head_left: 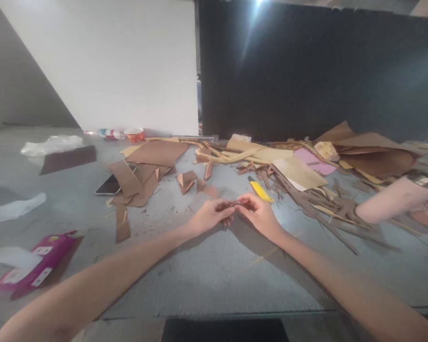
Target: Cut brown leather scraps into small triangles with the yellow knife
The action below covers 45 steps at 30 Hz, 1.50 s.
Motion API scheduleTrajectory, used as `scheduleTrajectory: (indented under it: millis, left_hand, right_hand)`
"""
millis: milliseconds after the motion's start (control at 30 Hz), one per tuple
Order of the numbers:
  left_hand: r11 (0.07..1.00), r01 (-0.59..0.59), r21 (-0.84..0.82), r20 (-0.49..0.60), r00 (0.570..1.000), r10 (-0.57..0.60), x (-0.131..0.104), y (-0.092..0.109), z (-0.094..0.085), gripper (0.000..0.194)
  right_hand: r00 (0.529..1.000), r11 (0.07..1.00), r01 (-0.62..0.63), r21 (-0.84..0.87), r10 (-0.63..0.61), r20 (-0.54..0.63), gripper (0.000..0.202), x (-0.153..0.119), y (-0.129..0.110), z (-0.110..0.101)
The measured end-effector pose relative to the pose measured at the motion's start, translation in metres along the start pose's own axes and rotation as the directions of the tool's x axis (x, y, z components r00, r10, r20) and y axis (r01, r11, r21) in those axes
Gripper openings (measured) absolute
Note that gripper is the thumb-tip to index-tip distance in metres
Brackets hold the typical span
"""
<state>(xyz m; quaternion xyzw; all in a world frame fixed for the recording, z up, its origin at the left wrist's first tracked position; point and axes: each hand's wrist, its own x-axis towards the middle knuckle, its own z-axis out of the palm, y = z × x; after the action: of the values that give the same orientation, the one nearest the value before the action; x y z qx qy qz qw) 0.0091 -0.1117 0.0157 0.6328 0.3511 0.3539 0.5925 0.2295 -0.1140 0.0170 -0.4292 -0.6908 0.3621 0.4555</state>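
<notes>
My left hand (214, 214) and my right hand (256, 212) meet over the middle of the grey table. Their thumbs and fingertips pinch a small brown strip (229, 204), which looks like the brown sheet scraps lying around; the fingers cover most of it. Just beyond my right hand lies a yellow-handled cutter (261, 191). Past my left hand are folded brown pieces (186, 181) and a flat brown scrap (207, 189).
Brown sheets (157, 153) partly cover a phone (111, 185). Many brown offcut strips (306, 202) spread to the right, near a pale pink roll-like object (395, 199). A purple tissue pack (53, 254) lies left. White (135, 66) and black panels (317, 71) stand behind.
</notes>
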Motion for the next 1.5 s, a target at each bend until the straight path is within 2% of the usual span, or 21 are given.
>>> scheduleTrajectory:
  millis: [133,267,367,467,533,833,1067,1333,1500]
  left_hand:
    - [0.999,-0.038,-0.02,-0.032,0.999,0.037,0.001,0.001,-0.003,0.054]
    - [0.996,-0.082,-0.039,-0.057,0.995,0.08,0.001,0.0,-0.004,0.046]
    - [0.993,-0.103,-0.053,-0.092,0.991,0.097,0.002,-0.003,-0.005,0.042]
    - [0.99,-0.074,-0.118,-0.153,0.987,0.055,0.003,-0.006,-0.005,0.056]
    - [0.99,-0.048,-0.13,-0.166,0.986,0.026,0.004,-0.006,-0.006,0.058]
    - [0.992,-0.04,-0.117,-0.138,0.99,0.024,0.003,-0.004,-0.005,0.052]
    - [0.988,-0.059,-0.145,-0.055,0.997,0.051,0.002,-0.007,-0.007,0.054]
    - [0.989,-0.074,-0.127,-0.035,0.997,0.07,0.001,-0.01,-0.005,0.055]
    - [0.999,-0.008,-0.039,-0.074,0.997,0.005,-0.001,-0.003,-0.006,0.054]
  right_hand:
    - [0.999,1.0,-0.019,0.016,0.018,0.04,0.033,-0.001,-0.002,-0.001]
    - [0.992,0.999,-0.046,0.024,0.043,0.119,0.032,-0.001,-0.006,-0.004]
    - [0.993,0.999,-0.053,0.001,0.053,0.103,0.031,0.0,-0.006,-0.005]
    - [0.995,0.997,-0.068,-0.045,0.071,0.074,0.038,0.0,-0.005,-0.005]
    - [0.994,0.994,-0.085,-0.063,0.089,0.065,0.041,0.0,-0.005,-0.004]
    - [0.993,0.992,-0.079,-0.099,0.087,0.078,0.042,0.0,0.001,-0.003]
    - [0.993,0.983,0.106,-0.152,-0.097,0.068,0.023,0.003,0.002,-0.003]
    - [0.999,0.989,-0.012,-0.146,0.019,0.044,0.033,0.001,-0.003,-0.007]
    - [0.997,0.986,-0.057,-0.158,0.065,0.043,0.04,0.001,-0.005,-0.008]
